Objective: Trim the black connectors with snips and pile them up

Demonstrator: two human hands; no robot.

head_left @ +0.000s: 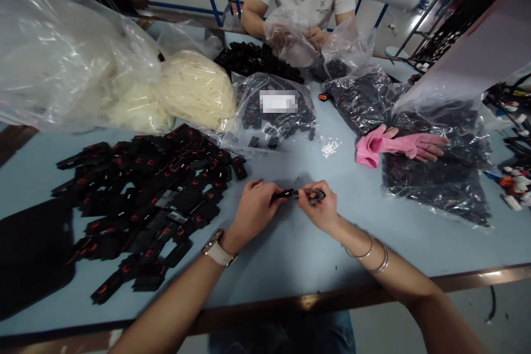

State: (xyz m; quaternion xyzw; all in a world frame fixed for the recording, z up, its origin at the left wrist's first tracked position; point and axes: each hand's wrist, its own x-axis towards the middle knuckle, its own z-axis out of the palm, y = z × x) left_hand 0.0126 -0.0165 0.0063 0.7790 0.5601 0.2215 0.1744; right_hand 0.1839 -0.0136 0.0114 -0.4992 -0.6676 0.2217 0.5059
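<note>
My left hand [258, 207] is closed on a small black plastic connector [286, 193], pinched between thumb and fingers above the table. Closed around a small hand tool [316, 194] is my right hand [321, 207]. The tool has a narrow metal front and a dark rear end; its exact kind is unclear. Its front meets or nearly meets the connector, though I cannot tell whether it is inserted. Left of my hands lies a spread-out heap of black connectors [153, 193] with red-orange parts. Beyond my right hand is a small pile of tiny white pieces [331, 147].
A black bin [37, 254] stands at the left. Clear bags hold cream-coloured parts [199, 88] and black parts [277, 119]. Pink gloves [398, 146] lie across more bagged parts [435, 188] at right. Across the table, a person [298, 5] handles a plastic bag.
</note>
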